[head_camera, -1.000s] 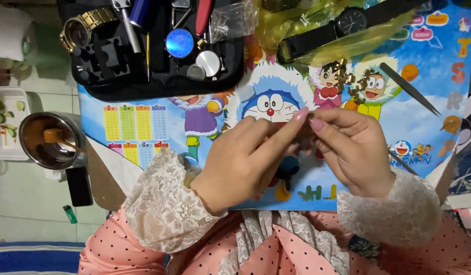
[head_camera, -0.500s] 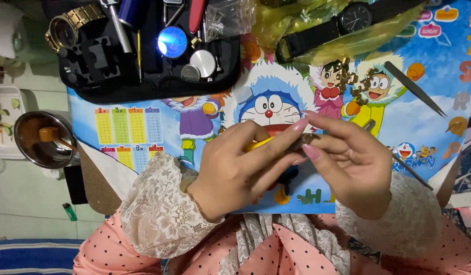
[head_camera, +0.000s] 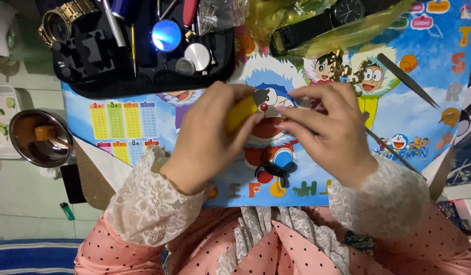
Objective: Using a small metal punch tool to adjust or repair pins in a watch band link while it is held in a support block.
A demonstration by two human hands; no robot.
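Observation:
My left hand (head_camera: pixel 212 135) is closed around a yellow-handled tool (head_camera: pixel 240 113) whose dark tip points right. My right hand (head_camera: pixel 324 130) meets it fingertip to fingertip and pinches something small that the fingers hide. Both hands hover over a colourful cartoon mat (head_camera: pixel 123 127). A small black piece (head_camera: pixel 276 167) lies on the mat just below the hands.
A black tool tray (head_camera: pixel 93 61) at the top left holds a gold watch (head_camera: pixel 62 20), a blue-lit loupe (head_camera: pixel 166 34) and round metal parts. A black strap watch (head_camera: pixel 317 23) lies on yellow plastic. Tweezers (head_camera: pixel 408 80) rest at right. A steel bowl (head_camera: pixel 37 137) stands at left.
Both hands have shifted up the mat toward the tray. The yellow handle now shows more plainly between my left fingers.

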